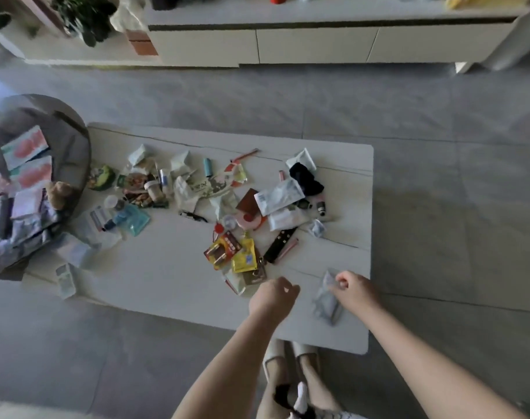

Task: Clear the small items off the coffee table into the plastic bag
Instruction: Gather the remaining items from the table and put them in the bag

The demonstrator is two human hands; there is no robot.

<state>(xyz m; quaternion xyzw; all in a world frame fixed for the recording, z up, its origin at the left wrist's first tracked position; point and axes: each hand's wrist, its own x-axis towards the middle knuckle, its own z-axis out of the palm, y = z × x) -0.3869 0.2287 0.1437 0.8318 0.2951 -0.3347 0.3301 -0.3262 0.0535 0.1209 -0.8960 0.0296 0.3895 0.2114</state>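
Two hands work at the near edge of the desk (167, 267). Right hand (355, 293) pinches the top of the bag (327, 300), a crumpled clear plastic piece near the desk's right corner, probably to lift its mouth. Left hand (272, 297) hovers beside it, fingers curled, grasping nothing visible. Items (236, 207) lie scattered mid-desk, well apart from the bag; none loaded yet.

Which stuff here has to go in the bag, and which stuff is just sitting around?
For the job:
- clear crinkly plastic bag, pinched by the right hand
- yellow foil sachet
- red battery pack
- black studded strap
- left hand, curled, holding nothing

Just lying about:
- round grey side table
- long white cabinet
- leafy green plant
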